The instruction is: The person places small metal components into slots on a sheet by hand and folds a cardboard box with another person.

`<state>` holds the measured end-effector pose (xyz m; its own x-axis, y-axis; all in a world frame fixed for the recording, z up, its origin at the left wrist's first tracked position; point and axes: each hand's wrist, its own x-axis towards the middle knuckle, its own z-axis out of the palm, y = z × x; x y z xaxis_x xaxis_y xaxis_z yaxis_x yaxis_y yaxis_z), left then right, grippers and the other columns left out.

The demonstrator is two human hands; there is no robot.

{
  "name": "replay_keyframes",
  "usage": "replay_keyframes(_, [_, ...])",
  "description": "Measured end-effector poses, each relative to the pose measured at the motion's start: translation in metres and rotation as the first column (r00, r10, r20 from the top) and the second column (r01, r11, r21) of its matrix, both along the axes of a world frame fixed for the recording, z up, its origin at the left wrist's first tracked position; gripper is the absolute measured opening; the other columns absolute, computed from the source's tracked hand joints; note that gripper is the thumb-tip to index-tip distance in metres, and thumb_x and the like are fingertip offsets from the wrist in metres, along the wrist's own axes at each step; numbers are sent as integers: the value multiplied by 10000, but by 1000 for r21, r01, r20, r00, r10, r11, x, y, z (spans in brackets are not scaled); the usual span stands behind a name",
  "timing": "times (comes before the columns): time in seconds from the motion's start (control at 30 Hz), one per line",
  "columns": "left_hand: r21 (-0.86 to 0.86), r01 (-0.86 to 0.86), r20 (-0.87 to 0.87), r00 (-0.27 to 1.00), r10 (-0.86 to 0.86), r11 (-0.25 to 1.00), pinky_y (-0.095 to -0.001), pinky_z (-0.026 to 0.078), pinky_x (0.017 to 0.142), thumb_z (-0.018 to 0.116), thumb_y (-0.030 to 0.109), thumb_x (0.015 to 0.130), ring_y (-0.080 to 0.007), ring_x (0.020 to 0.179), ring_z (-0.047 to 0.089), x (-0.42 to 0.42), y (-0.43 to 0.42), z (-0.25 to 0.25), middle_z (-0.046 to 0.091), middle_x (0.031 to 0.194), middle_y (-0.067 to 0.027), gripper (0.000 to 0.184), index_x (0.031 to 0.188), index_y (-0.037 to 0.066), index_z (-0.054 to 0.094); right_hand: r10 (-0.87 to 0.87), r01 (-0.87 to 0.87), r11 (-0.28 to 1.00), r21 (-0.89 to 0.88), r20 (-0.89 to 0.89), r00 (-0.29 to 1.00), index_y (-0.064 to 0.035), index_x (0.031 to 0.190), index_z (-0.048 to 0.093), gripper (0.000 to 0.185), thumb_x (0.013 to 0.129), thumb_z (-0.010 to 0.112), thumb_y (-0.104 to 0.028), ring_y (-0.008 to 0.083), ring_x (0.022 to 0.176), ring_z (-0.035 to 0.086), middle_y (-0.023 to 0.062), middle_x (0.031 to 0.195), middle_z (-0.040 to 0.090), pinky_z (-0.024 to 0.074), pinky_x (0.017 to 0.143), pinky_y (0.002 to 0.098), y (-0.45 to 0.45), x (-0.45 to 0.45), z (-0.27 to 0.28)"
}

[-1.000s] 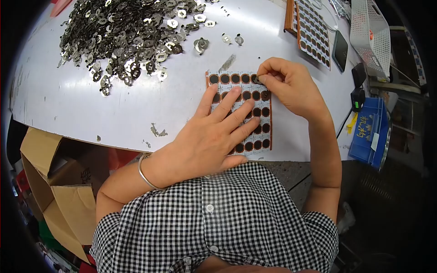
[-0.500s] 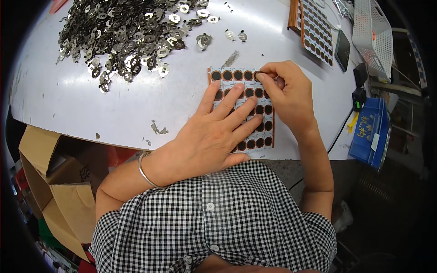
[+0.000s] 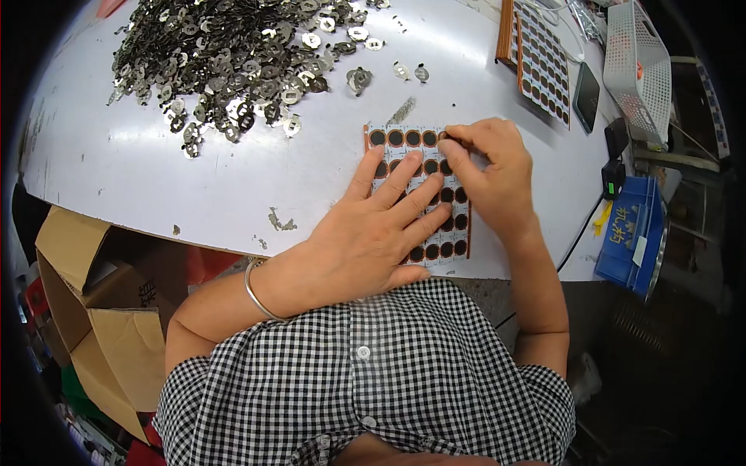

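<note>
A panel [image 3: 404, 138] with rows of round black discs ringed in copper lies on the table in front of me. My left hand [image 3: 381, 229] rests flat across it, fingers spread, covering much of its middle and left side. At the panel's far right corner, my right hand [image 3: 493, 167] has thumb and forefinger pinched together over the end disc of the top row. Whatever is between those fingertips is too hidden to name. Beyond the panel lies a large heap of small shiny metal clips [image 3: 233, 62], with a few loose clips [image 3: 401, 71] to its right.
Stacked panels [image 3: 542, 66] stand at the far right, beside a phone [image 3: 587, 97] and a white perforated basket [image 3: 637, 66]. A blue bin [image 3: 633, 233] sits at the table's right edge. Below the left edge is an open cardboard box [image 3: 124, 334].
The whole view has shifted slightly, so everything on the table appears a little lower and to the right. Both hands keep nearly the same places on the panel.
</note>
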<state>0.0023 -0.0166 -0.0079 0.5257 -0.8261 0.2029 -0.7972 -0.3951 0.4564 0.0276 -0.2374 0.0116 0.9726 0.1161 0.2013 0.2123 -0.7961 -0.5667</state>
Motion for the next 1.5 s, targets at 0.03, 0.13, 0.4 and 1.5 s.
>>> replay_keyframes(0.03, [-13,-1,-2,1000,1,1000,-661,143,1199,653,610,845,-416,1477,294,0,0,0,473,1497,-152,705,1364,135,610,12,-12,1000,15,-51,999,-54,1000,743,197,824,764,-141,256,936,588,73,925,667,477,818,375,-1,5,5])
replay_keyframes(0.13, [-26,-2,2,1000,2,1000,-659,149,1198,668,599,836,-415,1472,305,1,0,0,482,1489,-153,710,1364,128,608,191,-149,977,-155,306,933,-64,1024,746,211,836,757,-159,274,997,601,82,1009,689,493,856,390,-2,43,1])
replay_keyframes(0.4, [-40,-5,-7,1000,5,999,-652,153,1201,687,592,818,-412,1466,315,1,1,-1,487,1486,-152,727,1370,126,605,293,-245,949,-199,270,917,-72,1040,729,162,888,689,-107,290,927,645,90,1002,710,524,833,374,-1,90,-24])
replay_keyframes(1.5, [-22,-7,-5,1000,7,1000,-649,126,1213,671,620,823,-403,1490,276,0,0,-3,471,1499,-147,735,1373,137,606,334,-273,932,-237,272,903,-64,1062,713,196,891,625,-24,296,928,669,94,989,714,544,856,397,-15,81,0])
